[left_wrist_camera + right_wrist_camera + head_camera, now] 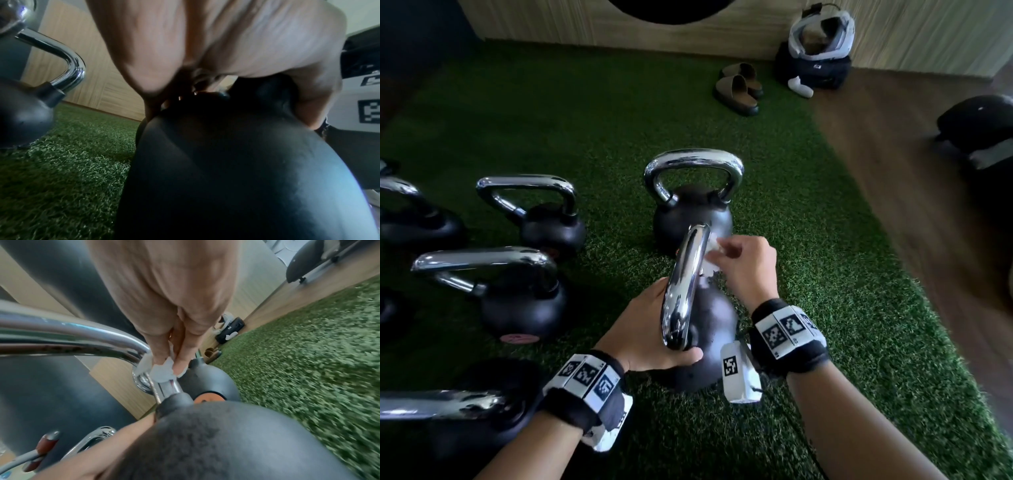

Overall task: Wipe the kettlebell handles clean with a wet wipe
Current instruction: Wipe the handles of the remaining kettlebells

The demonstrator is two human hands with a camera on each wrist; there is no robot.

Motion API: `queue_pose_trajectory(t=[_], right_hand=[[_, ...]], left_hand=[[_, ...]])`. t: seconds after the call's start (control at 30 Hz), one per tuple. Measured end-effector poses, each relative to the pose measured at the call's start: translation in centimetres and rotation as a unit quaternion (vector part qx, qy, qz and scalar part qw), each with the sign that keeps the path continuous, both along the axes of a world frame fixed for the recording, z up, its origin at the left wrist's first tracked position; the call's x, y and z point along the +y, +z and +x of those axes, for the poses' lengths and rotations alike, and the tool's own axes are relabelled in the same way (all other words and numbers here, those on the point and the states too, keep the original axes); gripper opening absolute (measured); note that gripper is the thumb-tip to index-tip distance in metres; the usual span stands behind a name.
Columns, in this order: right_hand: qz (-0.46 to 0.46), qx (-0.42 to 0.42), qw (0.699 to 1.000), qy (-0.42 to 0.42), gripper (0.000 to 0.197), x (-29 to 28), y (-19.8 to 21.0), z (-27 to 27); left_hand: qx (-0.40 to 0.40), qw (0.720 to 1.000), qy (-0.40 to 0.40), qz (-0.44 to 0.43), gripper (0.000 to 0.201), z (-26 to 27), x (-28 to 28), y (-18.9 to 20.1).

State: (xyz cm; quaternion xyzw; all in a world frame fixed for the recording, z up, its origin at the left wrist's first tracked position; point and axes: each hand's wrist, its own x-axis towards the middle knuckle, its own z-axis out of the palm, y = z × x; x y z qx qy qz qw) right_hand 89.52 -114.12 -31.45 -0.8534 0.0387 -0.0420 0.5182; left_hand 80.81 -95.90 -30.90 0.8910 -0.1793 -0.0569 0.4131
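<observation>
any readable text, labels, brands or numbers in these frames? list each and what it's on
Nothing reads clearly.
Black bag by the wall: small white logo, too small to read.
Pink sticker under a left kettlebell: print blurred.
Orange sticker on the far kettlebell: blurred.
Wristbands: black-and-white square code markers only, no letters or numbers.

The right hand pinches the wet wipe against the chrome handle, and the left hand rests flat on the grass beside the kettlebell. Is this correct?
Not quite. The left hand is not on the grass: the head view shows it holding the kettlebell at the near end of the chrome handle. The right hand does pinch the wet wipe against that handle.
</observation>
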Motion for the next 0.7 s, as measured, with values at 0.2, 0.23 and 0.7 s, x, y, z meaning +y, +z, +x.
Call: queue_pose_trajectory(t=[0.2,0.23,0.7], right_hand=[[-0.060,-0.038,0.997,0.023,0.019,0.2,1.2,0.5],[-0.064,-0.034,0.997,0.032,0.018,0.2,1.2,0.9],[-0.198,-0.282,0.927,0.145,0.026,1.0,5.3,-2.3]], left_hand=[[0.078,0.996,0.018,-0.028,0.093,1.5,1.4,-2.9],[0.087,0.995,0.017,-0.032,0.097,1.7,1.6,-3.3],[0.047,0.998,-0.046,-0.010,0.093,2.3,1.4,-1.6]])
